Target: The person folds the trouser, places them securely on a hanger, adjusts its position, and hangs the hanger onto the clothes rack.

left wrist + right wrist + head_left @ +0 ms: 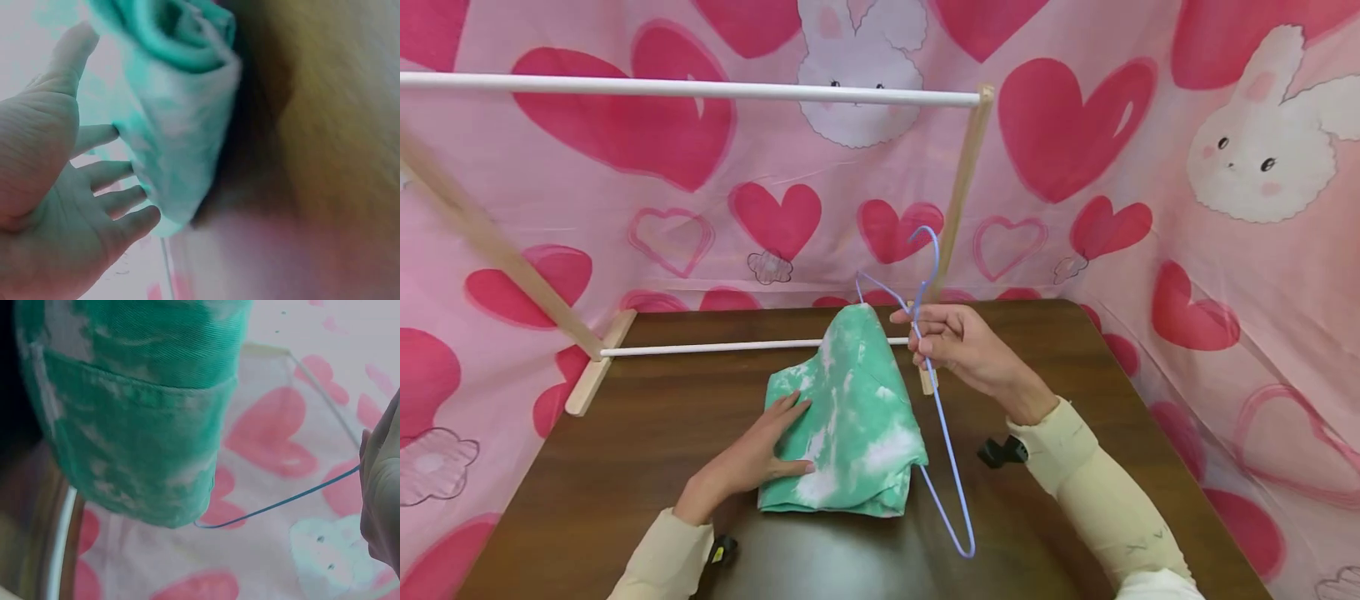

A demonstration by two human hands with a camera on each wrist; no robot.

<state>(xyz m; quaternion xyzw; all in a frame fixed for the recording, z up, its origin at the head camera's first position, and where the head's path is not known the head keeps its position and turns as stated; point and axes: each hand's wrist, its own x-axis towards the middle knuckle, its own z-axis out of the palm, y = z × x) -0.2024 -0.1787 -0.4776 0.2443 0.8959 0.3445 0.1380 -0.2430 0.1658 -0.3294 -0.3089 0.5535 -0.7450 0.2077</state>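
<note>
A folded green-and-white tie-dye garment (865, 408), of denim-like cloth, is draped over a thin light-blue clothes hanger (946, 433). My right hand (966, 346) pinches the hanger just below its hook, between thumb and fingers. The hanger's near end sticks out past the cloth's right side; its far end shows above the top fold. Spread fingers of my left hand (752, 450) lie against the garment's left side. In the left wrist view those fingers (112, 172) are straight along the cloth. A stitched seam crosses the garment (131, 431) in the right wrist view.
Behind the garment stands a rack with a white top rail (737, 87), wooden posts (966, 183) and a white lower bar (715, 347). It stands on a dark wooden table (647, 458). Pink heart-print cloth (1067, 275) hangs around the back and sides.
</note>
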